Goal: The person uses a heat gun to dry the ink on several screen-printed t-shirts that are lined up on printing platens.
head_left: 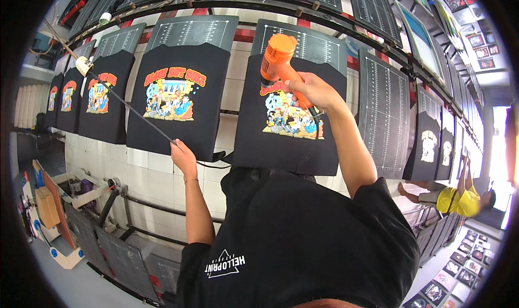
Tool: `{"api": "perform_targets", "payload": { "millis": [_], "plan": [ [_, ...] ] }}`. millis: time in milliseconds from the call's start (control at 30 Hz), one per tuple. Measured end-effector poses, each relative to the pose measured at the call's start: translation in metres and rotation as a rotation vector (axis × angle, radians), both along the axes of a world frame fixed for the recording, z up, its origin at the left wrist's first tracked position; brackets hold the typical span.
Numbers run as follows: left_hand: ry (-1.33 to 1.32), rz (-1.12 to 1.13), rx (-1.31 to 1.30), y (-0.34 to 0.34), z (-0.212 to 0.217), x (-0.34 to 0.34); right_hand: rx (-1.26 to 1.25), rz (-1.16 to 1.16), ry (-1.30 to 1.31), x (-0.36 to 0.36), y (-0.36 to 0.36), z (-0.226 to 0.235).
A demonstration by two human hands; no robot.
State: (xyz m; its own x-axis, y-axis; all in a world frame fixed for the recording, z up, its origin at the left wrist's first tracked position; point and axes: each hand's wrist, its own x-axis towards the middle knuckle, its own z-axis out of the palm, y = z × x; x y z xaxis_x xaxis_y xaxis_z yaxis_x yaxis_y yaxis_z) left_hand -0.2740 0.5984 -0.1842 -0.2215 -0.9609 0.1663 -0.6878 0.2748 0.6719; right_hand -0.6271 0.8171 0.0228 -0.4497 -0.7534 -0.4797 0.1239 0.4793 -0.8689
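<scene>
My right hand (319, 93) is closed around the handle of an orange heat gun (279, 51). Its black nozzle points down, above the upper part of a colourful cartoon print (281, 125) on a black T-shirt (250, 113). The shirt lies stretched over a dark board (319, 44) with white grid marks. To the left, my left hand (184, 155) pinches a black cord (141, 115), near the lower edge of a second printed black T-shirt (205, 65). From my fingers the cord runs taut to the upper left, up to a cream-coloured fitting (84, 66).
More boards with printed black shirts (120, 70) line up to the left. On the right stand a bare marked board (384, 113) and further shirts (425, 140). A metal rail (246, 6) runs behind the row. Another person in yellow (459, 201) works at far right.
</scene>
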Motion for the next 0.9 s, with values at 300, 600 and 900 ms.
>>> {"api": "perform_targets", "payload": {
  "millis": [300, 600, 900],
  "plan": [
    [-0.231, 0.11, -0.05, 0.0, -0.007, -0.013, 0.081, -0.025, 0.005, 0.015, -0.005, -0.004],
    [-0.142, 0.046, -0.025, -0.006, -0.007, -0.016, 0.109, -0.02, 0.067, 0.015, -0.012, -0.013],
    [-0.148, 0.061, -0.079, -0.006, -0.009, -0.015, 0.129, 0.005, -0.036, 0.021, -0.015, 0.006]
  ]
}}
